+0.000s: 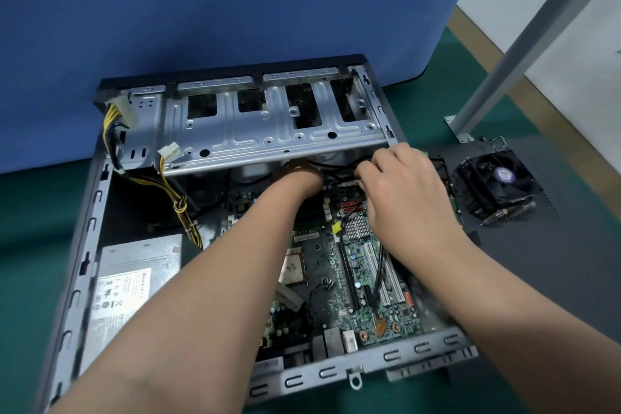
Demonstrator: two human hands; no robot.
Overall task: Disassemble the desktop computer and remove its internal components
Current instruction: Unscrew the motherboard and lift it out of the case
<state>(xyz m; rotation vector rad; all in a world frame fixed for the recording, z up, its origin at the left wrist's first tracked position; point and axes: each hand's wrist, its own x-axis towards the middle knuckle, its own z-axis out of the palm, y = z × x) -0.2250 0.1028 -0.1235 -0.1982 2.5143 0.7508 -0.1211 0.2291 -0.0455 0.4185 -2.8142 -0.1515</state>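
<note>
An open desktop computer case [84, 245] lies flat on the table. Its green motherboard [379, 302] is exposed, with a bare CPU [294, 267] and a small heatsink [359, 227]. A raised metal drive cage [268, 131] stands at the far side. My left hand [302, 175] reaches under the cage's front edge, and its fingers are hidden. Beside it, my right hand [400, 181] curls its fingers around a black cable [336, 175] near the cage edge. The power supply [134, 279] sits at the case's left, with yellow and black wires [178, 202].
A removed CPU cooler with fan [497, 188] lies on the dark side panel [524, 265] to the right of the case. A grey metal post [524, 44] slants up at the right. A blue partition [218, 10] stands behind the green mat [30, 218].
</note>
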